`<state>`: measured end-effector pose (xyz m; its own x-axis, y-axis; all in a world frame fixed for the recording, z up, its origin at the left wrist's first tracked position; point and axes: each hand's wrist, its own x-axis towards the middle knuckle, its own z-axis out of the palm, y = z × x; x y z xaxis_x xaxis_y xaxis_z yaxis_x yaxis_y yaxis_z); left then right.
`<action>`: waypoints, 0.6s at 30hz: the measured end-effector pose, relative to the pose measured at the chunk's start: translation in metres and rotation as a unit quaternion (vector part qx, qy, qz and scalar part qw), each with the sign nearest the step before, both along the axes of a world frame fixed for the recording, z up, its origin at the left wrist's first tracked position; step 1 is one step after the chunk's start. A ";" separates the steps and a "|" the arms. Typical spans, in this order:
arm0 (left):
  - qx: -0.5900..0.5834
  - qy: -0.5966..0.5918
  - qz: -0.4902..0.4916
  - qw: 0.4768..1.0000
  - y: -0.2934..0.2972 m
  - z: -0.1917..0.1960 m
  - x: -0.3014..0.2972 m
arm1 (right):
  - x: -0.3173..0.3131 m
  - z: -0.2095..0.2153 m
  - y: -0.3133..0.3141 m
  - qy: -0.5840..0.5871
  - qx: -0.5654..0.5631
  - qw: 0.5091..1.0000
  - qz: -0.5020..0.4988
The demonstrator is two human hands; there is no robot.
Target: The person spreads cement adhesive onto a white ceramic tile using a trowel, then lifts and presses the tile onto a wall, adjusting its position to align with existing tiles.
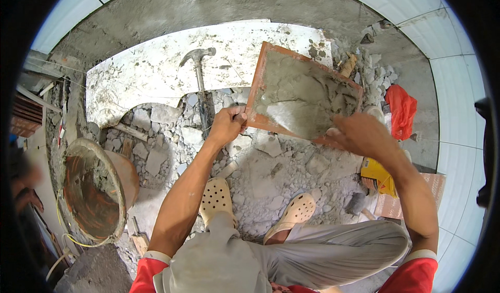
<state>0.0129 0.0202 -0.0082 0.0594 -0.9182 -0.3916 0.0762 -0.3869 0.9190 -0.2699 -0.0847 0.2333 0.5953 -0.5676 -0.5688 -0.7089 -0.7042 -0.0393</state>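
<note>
A rectangular tile [255, 92] with orange-brown edges is tilted in front of me, its upturned face covered with wet grey mortar [307, 82]. My left hand [229, 125] grips the tile's near left corner, thumb on top. Over its near right edge, my right hand [364, 137] is closed and slightly blurred by motion. From it a shiny, mortar-smeared trowel blade [291, 117] lies flat against the mortar; the fingers hide its handle. Just left of the tile, a claw hammer [199, 74] rests with its head on a white board [151, 66].
Broken rubble [260, 170] covers the floor around my feet. A mortar-stained bucket [125, 178] lies tipped at left. On the right are a red plastic bag [401, 111], a yellow package [383, 176] and a dark mallet head [355, 203]. Another person's blurred hand [28, 199] shows far left.
</note>
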 end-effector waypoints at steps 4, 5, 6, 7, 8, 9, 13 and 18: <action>0.005 -0.029 -0.029 0.999 -0.002 0.001 0.001 | -0.007 0.019 -0.031 -0.084 0.034 0.994 -0.057; 0.028 -0.044 -0.035 0.998 -0.002 0.002 0.001 | -0.005 0.019 -0.037 -0.100 0.052 0.986 -0.121; 0.010 -0.023 -0.025 0.999 -0.003 0.003 0.001 | -0.003 0.019 -0.044 -0.079 0.099 0.974 -0.188; 0.007 -0.013 -0.011 1.000 -0.002 0.004 0.000 | 0.001 0.017 -0.052 -0.058 0.145 0.955 -0.252; 0.004 0.005 -0.004 1.000 -0.002 0.004 0.000 | 0.005 0.014 -0.056 -0.043 0.197 0.927 -0.315; -0.006 -0.008 -0.008 1.000 -0.001 0.004 0.000 | 0.009 0.009 -0.059 -0.028 0.198 0.925 -0.324; -0.010 -0.009 -0.016 1.000 0.001 0.004 0.001 | 0.014 -0.017 -0.060 -0.054 0.246 0.937 -0.244; -0.004 -0.008 -0.022 1.000 -0.002 0.005 0.002 | -0.002 -0.043 -0.042 -0.076 0.186 0.974 -0.100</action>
